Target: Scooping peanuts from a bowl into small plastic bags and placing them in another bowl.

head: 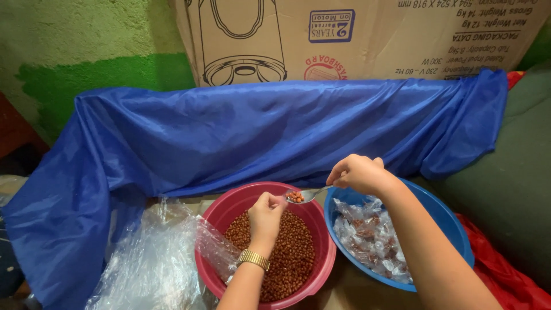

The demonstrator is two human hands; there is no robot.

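Seen from above, a person's two bare hands work over two round plastic bowls set side by side. The right hand (360,173) is closed around the handle of a small metal spoon (307,196), holding it level with a few reddish-brown peanuts heaped in its tip. The left hand (268,213), with a gold wristwatch (253,259), is pinched shut right at the spoon's tip, above a red bowl (215,215) filled with peanuts (290,258). Just right of it, a blue bowl (445,215) holds small clear packets of peanuts (370,238). Crumpled clear plastic bags (155,258) lie to the left. A blue sheet (258,132) drapes behind, before a cardboard box (367,37).
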